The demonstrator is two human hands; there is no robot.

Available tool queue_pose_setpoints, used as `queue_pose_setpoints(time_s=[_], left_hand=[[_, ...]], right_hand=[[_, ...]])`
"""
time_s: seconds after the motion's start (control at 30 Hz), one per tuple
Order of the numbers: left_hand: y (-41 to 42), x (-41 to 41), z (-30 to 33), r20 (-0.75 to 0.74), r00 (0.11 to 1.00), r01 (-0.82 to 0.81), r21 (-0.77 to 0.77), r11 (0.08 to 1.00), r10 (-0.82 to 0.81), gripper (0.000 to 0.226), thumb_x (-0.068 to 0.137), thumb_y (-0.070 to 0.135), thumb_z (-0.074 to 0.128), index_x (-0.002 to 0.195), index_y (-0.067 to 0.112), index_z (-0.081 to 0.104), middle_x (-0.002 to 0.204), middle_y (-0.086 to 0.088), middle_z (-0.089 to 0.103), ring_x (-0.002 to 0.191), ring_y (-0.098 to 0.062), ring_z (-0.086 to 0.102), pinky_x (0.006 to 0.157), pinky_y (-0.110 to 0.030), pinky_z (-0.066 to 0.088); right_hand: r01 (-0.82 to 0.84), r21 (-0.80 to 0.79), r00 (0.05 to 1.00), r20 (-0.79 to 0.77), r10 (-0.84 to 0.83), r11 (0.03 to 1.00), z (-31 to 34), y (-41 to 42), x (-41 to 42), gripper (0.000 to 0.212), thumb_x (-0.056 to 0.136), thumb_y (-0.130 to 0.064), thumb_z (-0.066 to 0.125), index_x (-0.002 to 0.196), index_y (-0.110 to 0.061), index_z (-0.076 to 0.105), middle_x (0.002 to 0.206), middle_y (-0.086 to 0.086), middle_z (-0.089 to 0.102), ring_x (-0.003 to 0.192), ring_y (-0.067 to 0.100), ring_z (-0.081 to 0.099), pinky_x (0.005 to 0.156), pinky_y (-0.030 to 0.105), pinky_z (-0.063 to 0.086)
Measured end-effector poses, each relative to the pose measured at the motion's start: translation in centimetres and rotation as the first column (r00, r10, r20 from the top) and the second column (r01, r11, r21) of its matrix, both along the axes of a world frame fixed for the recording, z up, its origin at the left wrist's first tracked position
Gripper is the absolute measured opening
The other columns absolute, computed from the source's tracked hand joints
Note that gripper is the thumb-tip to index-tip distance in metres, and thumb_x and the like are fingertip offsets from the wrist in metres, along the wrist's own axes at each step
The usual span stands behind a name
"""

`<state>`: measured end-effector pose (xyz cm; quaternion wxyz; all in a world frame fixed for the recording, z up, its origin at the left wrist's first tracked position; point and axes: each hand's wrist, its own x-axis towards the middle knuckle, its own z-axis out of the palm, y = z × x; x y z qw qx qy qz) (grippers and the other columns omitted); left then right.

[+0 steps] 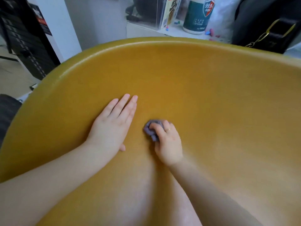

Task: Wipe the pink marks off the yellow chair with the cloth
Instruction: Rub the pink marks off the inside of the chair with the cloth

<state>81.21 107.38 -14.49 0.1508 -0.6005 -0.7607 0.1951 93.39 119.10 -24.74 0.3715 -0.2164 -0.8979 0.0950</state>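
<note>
— Two hands on the yellow chair (195,82): how is each disposed?
— Left hand (112,126): flat, fingers extended together, palm on the seat. Right hand (167,142): closed around the bunched grey-purple cloth (150,130), pressed to the seat just beside the left.

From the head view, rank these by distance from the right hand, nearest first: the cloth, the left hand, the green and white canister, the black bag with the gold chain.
1. Cloth: bunched under the right hand, on the chair seat.
2. Left hand: flat on the seat, just to the left.
3. and 4. Green and white canister, beyond the chair's far edge, and black bag, far right: too close to call.
</note>
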Motion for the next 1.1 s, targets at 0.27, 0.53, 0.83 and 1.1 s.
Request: queue_pose_setpoints(time_s=[0.27, 0.53, 0.83, 1.1], left_hand=[[0.6, 0.5, -0.7, 0.048, 0.998, -0.027, -0.092, 0.995, 0.032, 0.128, 0.070, 0.062, 0.064, 0.144, 0.003, -0.022, 0.151, -0.011, -0.031, 0.142, -0.024, -0.020, 0.114, -0.035, -0.013], [0.7, 0.1, -2.1, 0.054, 0.998, -0.015, -0.070, 0.997, 0.019, 0.125, 0.071, 0.062, 0.063, 0.145, 0.008, -0.022, 0.151, -0.011, -0.031, 0.142, -0.026, -0.022, 0.113, -0.037, -0.015], [0.9, 1.2, -1.9, 0.075, 0.996, -0.037, -0.093, 0.995, 0.044, 0.114, 0.077, 0.057, 0.061, 0.147, 0.015, -0.018, 0.151, -0.011, -0.032, 0.141, -0.028, -0.023, 0.114, -0.039, -0.011], [1.0, 1.2, -2.4, 0.054, 0.997, -0.048, -0.084, 0.995, 0.053, 0.113, 0.077, 0.058, 0.061, 0.147, 0.018, -0.018, 0.151, -0.011, -0.032, 0.141, -0.030, -0.022, 0.114, -0.040, -0.011]], right_hand=[[-0.096, 0.231, 0.979, 0.195, 0.050, 0.968, 1.6, 1.2, 2.2, 0.026, 0.078, -0.022, 0.042, 0.085, -0.017, 0.066, 0.076, 0.007, 0.058, 0.065, 0.027, 0.053, 0.054, 0.032, 0.038], [0.278, -0.059, 0.945, -0.162, -0.284, 0.959, 0.4, 0.4, -1.4, 0.027, 0.069, -0.009, 0.040, 0.081, -0.010, 0.065, 0.090, 0.013, 0.063, 0.075, 0.024, 0.043, 0.061, 0.032, 0.032], [-0.264, 0.147, 0.940, 0.260, 0.220, 0.953, -2.8, -3.4, 5.3, 0.012, 0.086, -0.020, 0.047, 0.096, -0.025, 0.052, 0.092, 0.005, 0.064, 0.074, 0.025, 0.055, 0.057, 0.031, 0.047], [0.293, 0.063, 0.956, -0.008, -0.293, 0.954, -1.0, 1.2, 1.8, 0.038, 0.076, -0.014, 0.044, 0.114, -0.015, 0.047, 0.102, 0.011, 0.065, 0.082, 0.029, 0.051, 0.066, 0.035, 0.041]])
